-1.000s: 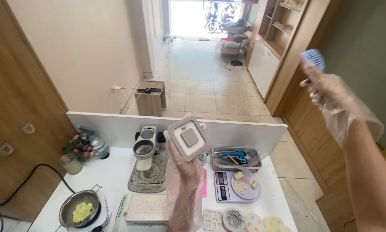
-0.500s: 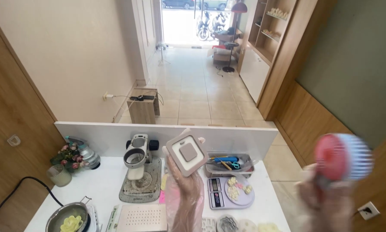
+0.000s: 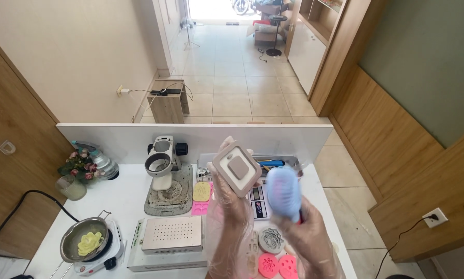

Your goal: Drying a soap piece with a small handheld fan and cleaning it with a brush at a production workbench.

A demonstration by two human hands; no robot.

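Brush brought in beside the raised mould

The right hand (image 3: 307, 240) has swung in from far right — fist closed on the blue oval silicone brush (image 3: 284, 192), now just beside the square grey-beige mould (image 3: 237, 168) the left hand (image 3: 231, 206) still pinches above the white table (image 3: 128, 188).
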